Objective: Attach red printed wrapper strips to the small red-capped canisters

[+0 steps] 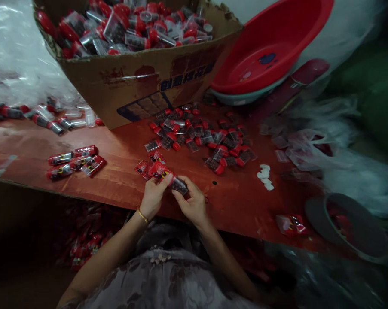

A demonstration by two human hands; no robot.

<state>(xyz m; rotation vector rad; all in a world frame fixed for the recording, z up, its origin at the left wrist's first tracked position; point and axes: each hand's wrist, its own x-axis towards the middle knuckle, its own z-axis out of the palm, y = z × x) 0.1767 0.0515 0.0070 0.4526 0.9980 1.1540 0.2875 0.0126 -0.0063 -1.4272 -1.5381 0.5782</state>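
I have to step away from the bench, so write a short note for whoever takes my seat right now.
Left hand grips the red wrapper; right hand holds the small tube, which is partly inside it.
Unwrapped tubes lie heaped mid-table; more fill the cardboard box.
Done: a few wrapped tubes lie in a group to the left.
Left: the heap and the box, apparently. Spare wrappers lie just beyond the hands.
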